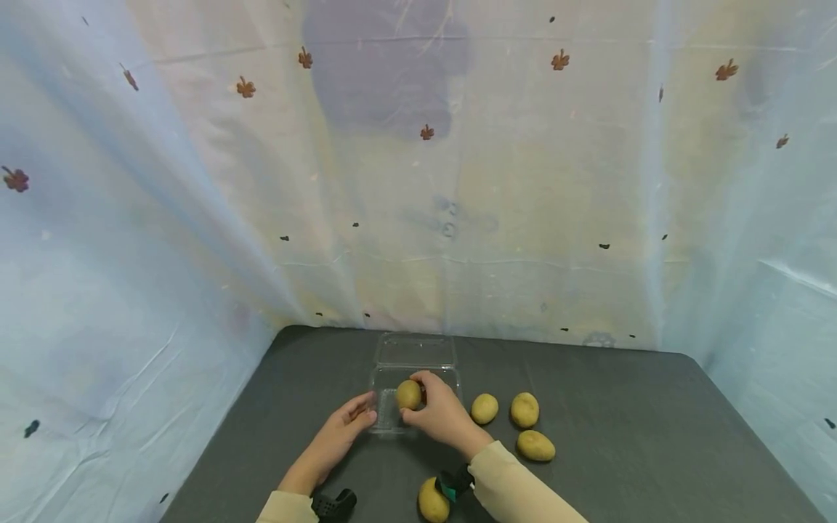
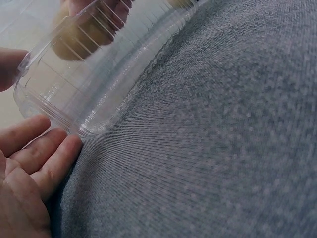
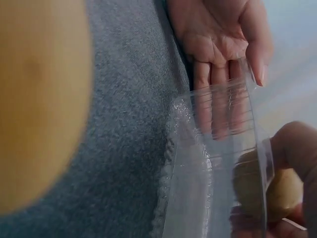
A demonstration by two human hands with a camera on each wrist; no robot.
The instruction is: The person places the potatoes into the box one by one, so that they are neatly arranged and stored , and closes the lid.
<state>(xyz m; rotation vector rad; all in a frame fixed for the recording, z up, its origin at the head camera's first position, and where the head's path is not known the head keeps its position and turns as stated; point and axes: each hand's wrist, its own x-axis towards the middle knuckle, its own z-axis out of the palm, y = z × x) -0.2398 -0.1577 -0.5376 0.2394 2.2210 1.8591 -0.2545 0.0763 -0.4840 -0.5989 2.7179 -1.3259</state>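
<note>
- Head view: the right hand (image 1: 439,410) is gripping a yellow-brown, rounded potato (image 1: 408,394) between thumb and fingers, holding it over the base of a clear plastic hinged container (image 1: 389,418).
- Its transparent lid (image 1: 415,351) is lying open behind the base.
- The left hand (image 1: 340,432) is resting with extended, uncurled fingers beside the container's wall, apparently touching and steadying it.
- Four loose potatoes (image 1: 524,410) are lying outside it on the dark grey fabric-covered counter (image 1: 628,428).
- Placing the held potato seems to be the step in hand; the next move is probably calling for a gentle lowering and release.
</note>
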